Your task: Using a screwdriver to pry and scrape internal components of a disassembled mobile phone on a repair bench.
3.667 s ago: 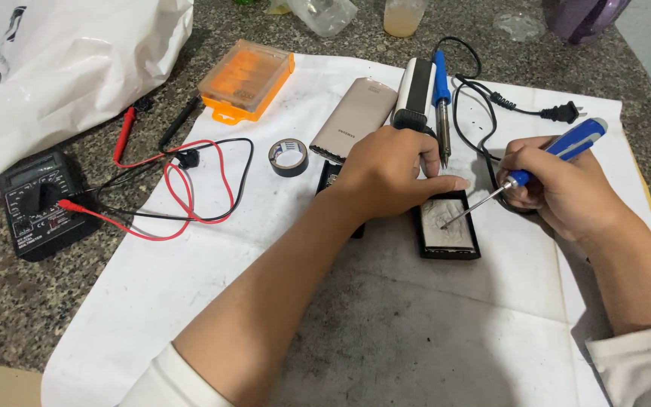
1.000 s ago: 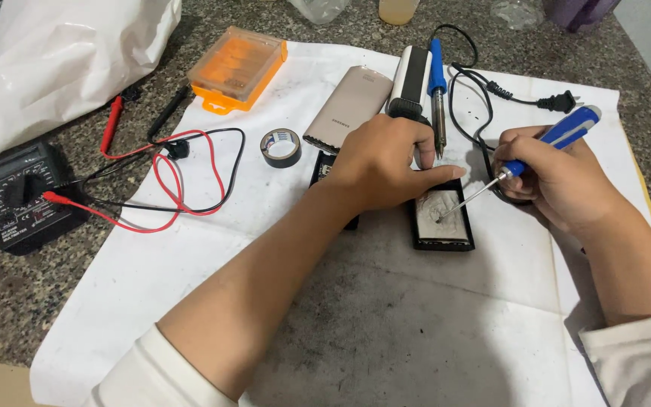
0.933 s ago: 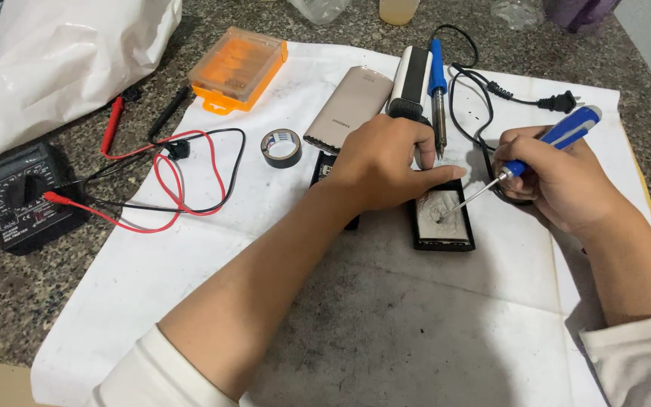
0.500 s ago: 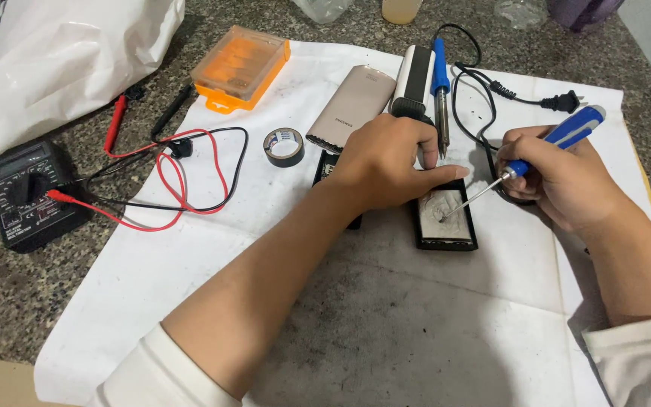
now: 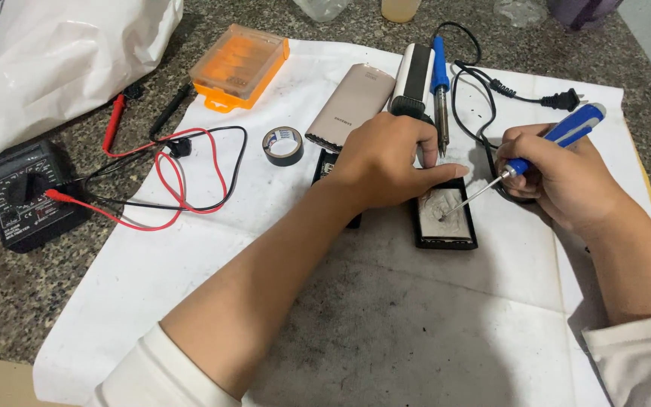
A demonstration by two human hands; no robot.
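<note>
Nearest the camera, two white-sleeved forearms reach out over a smudged white paper sheet [image 5: 190, 256] spread on a speckled stone counter [image 5: 9, 301]. The left hand [image 5: 386, 162] lies palm down with its fingers curled and a fingertip stretched to the upper edge of a small black-framed device [image 5: 446, 218], pinning it flat on the paper; it grips nothing. The device lies face up just right of centre, its pale inner surface exposed. The right hand [image 5: 559, 177] is closed around the blue handle of a screwdriver [image 5: 521, 162], held like a pen, with the thin metal shaft slanting down to the left so that its tip touches the device's pale surface. Partly hidden under the left hand lies another dark flat object; what it is cannot be told. Just beyond the hands rest a beige power bank [image 5: 352, 102], a black roll of tape [image 5: 282, 145] beside it, and a blue-handled soldering iron [image 5: 440, 90] lying next to a white and black casing [image 5: 414, 79], its black cord looping to a plug [image 5: 563, 98] at the right. To the left, red and black test leads [image 5: 175, 177] coil across the paper to a black multimeter [image 5: 28, 192] on the counter. Farther back sit an orange plastic case [image 5: 239, 64] and a white plastic bag [image 5: 54, 53].
</note>
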